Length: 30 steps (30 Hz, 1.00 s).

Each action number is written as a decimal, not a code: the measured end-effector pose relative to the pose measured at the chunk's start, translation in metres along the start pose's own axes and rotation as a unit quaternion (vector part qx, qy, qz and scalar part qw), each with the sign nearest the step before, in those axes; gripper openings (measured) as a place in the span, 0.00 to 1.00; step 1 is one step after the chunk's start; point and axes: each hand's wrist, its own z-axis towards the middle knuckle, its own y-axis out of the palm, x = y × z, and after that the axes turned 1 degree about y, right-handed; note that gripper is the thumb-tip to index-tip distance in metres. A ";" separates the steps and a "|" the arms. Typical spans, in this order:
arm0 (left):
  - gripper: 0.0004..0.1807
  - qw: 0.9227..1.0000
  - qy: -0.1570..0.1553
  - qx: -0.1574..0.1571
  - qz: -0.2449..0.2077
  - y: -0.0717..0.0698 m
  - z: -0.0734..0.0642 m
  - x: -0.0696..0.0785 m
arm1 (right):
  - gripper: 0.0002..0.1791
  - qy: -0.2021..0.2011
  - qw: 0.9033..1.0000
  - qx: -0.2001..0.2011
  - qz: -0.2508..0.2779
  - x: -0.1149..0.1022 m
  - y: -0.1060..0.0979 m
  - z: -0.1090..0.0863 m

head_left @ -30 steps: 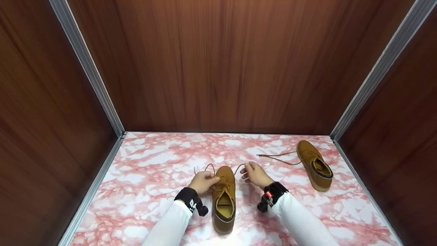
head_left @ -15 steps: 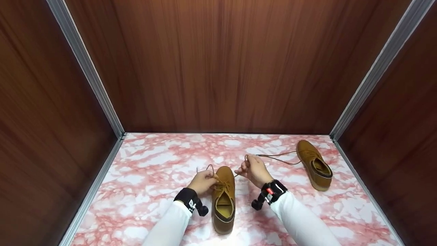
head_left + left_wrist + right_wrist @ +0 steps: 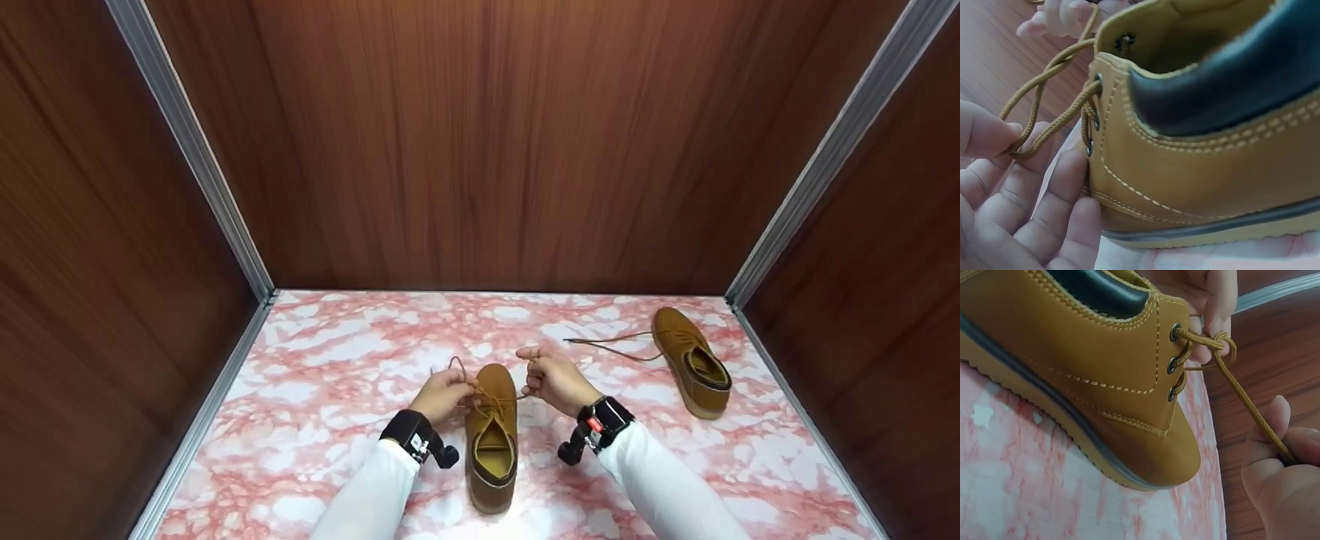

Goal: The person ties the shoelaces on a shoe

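Observation:
A tan lace-up shoe (image 3: pixel 492 496) with a dark padded collar stands upright in front of me, toe pointing away. At its left side, my left hand (image 3: pixel 444 394) pinches a bent part of the brown shoelace (image 3: pixel 1044 74) between thumb and index finger; its other fingers reach to the shoe's side in the left wrist view. To the right of the toe, my right hand (image 3: pixel 559 382) grips another length of lace, stretched straight from the left fingertips in the right wrist view. That hand's index finger points out to the left. The laces cross above the eyelets.
A matching tan shoe (image 3: pixel 694 367) stands at the right on the red-and-white marbled table (image 3: pixel 337 337), its two lace ends trailing left. Brown wood-grain panels (image 3: pixel 495 150) rise at the back and both sides, with metal rails (image 3: pixel 202 161) in the corners.
My right hand first rose away from me, then came back down, its index finger now stretched left and the lace drawn across the shoe. My left hand has barely moved.

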 end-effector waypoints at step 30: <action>0.16 0.990 0.007 0.019 -0.137 0.002 0.003 0.007 | 0.14 -0.005 0.999 -0.045 -0.028 0.001 -0.011 -0.008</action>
